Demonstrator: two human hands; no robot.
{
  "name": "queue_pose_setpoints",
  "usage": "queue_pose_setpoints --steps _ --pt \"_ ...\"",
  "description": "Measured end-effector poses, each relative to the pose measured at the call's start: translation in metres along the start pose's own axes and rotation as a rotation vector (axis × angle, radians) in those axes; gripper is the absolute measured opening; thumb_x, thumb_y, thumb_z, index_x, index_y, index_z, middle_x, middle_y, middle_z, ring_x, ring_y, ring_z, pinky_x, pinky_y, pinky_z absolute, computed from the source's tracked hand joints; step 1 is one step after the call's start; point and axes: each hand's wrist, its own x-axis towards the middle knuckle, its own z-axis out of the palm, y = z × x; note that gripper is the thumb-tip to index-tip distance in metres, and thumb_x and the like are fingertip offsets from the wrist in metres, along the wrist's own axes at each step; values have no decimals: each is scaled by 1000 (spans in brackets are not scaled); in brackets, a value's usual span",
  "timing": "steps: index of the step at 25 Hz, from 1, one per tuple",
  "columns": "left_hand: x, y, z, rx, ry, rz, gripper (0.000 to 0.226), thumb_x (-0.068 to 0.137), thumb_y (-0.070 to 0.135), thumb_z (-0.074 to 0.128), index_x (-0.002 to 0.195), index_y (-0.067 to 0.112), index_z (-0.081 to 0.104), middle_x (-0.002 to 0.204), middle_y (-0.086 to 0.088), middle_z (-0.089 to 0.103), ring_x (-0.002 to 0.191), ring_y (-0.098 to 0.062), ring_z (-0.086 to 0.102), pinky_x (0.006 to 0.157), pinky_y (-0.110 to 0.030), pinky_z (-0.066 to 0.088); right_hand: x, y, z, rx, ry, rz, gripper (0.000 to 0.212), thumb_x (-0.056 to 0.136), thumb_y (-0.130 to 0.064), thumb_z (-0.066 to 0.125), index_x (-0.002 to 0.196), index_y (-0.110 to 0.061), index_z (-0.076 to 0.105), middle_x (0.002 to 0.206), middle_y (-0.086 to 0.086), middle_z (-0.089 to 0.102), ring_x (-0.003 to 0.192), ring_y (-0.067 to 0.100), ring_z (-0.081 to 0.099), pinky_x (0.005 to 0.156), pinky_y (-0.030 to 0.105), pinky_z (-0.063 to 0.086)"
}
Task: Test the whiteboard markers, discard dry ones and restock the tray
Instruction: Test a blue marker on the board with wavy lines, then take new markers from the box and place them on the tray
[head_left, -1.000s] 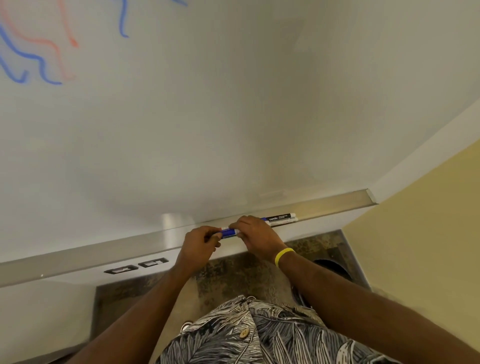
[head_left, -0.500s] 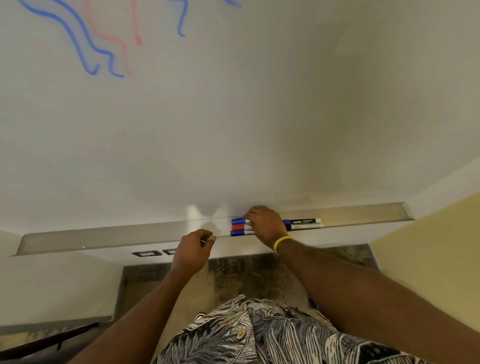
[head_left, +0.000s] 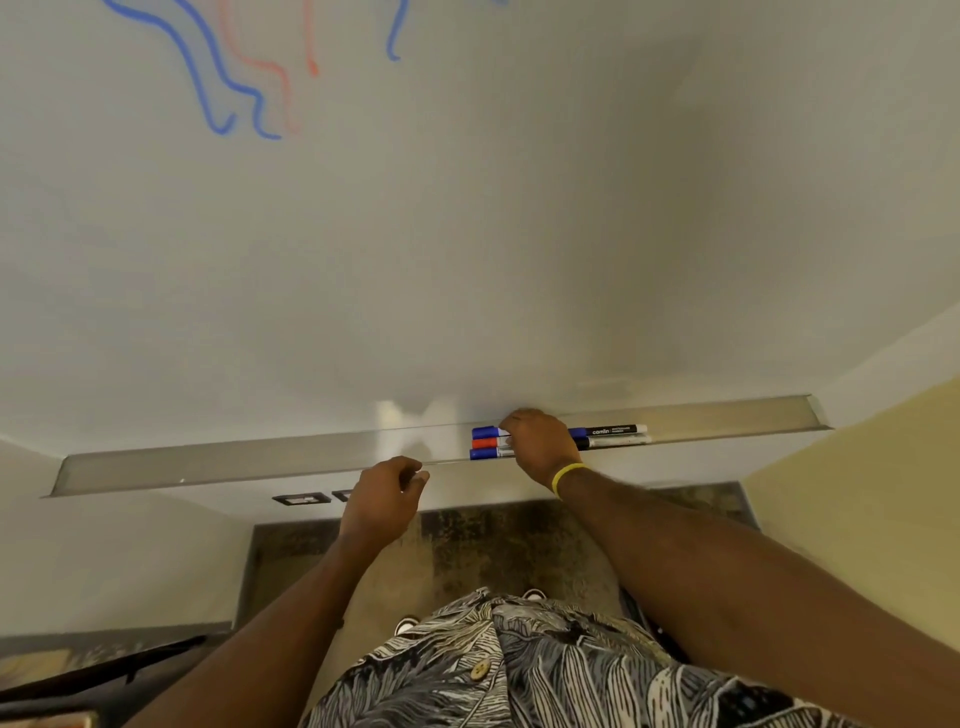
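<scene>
Three markers lie side by side in the metal tray (head_left: 234, 462) under the whiteboard (head_left: 467, 234). The rear one has a blue cap (head_left: 485, 432), the middle one a red cap (head_left: 484, 443), the front one a blue cap (head_left: 482, 454). My right hand (head_left: 540, 447), with a yellow wristband, covers their middles, its fingers curled over them. Their barrels (head_left: 615, 435) stick out to the right of it. My left hand (head_left: 382, 499) hovers at the tray's front lip, left of the caps, its fingers curled and holding nothing.
Blue and red test scribbles (head_left: 218, 88) mark the board's upper left. A yellow wall (head_left: 883, 493) stands close on the right. Wall sockets (head_left: 301, 500) sit below the tray. A dark floor patch (head_left: 467, 545) lies under my arms.
The blue marker held between both hands now lies in the tray beside the other two. My left hand has let go and dropped back to the tray's lip.
</scene>
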Motion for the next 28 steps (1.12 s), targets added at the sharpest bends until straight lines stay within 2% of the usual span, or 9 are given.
queue_pose_setpoints --steps 4,7,10,13,15,19,22,28 --pt "3 -2 -4 23 18 57 37 97 35 57 126 14 62 118 -3 69 104 -15 63 87 -24 45 -12 -1 -4 31 28 20 36 93 -23 61 129 -17 58 124 6 62 112 23 57 98 34 46" --pt "9 -10 -6 165 1 156 45 96 43 54 134 19 55 134 -2 60 122 -18 55 102 -34 44 -26 -6 -3 90 60 36 43 98 -35 54 136 -16 52 135 5 57 123 22 51 103 35 42" --pt "10 -20 -10 371 -63 221 63 93 57 49 146 23 39 153 -1 40 141 -20 37 115 -41 30 -40 -18 2 83 2 18 64 95 -47 55 148 -16 37 152 6 41 140 24 37 115 37 32" --pt "2 -34 -17 494 -82 251 83 89 71 40 154 24 19 164 -3 13 151 -23 10 121 -47 12 -48 -37 8 60 -29 1 83 91 -60 53 155 -19 20 162 6 21 148 26 22 122 42 20" --pt "-3 -45 -23 548 -80 249 94 83 81 32 156 24 10 165 -3 0 152 -23 -3 121 -50 2 -50 -53 13 22 -34 -9 91 88 -68 49 157 -22 11 165 6 10 151 27 12 123 46 8" --pt "-17 -77 -36 602 -60 178 109 72 94 15 156 26 0 163 -4 -11 150 -25 -15 119 -55 -9 -44 -92 26 -35 -39 -37 104 76 -87 35 155 -33 -6 165 2 -13 152 25 -10 119 51 -11" --pt "-32 -103 -47 598 -22 102 114 68 98 13 156 27 -4 162 -3 -17 148 -27 -21 117 -56 -14 -36 -121 37 -50 -36 -78 109 70 -93 27 154 -36 -11 161 0 -24 149 26 -21 116 53 -17" --pt "-76 -152 -67 569 25 -127 117 65 99 5 155 25 -12 159 -7 -25 146 -29 -27 118 -59 -11 -17 -170 45 -106 -110 -262 115 68 -95 33 155 -34 -10 154 -2 -31 150 25 -19 116 52 -17"
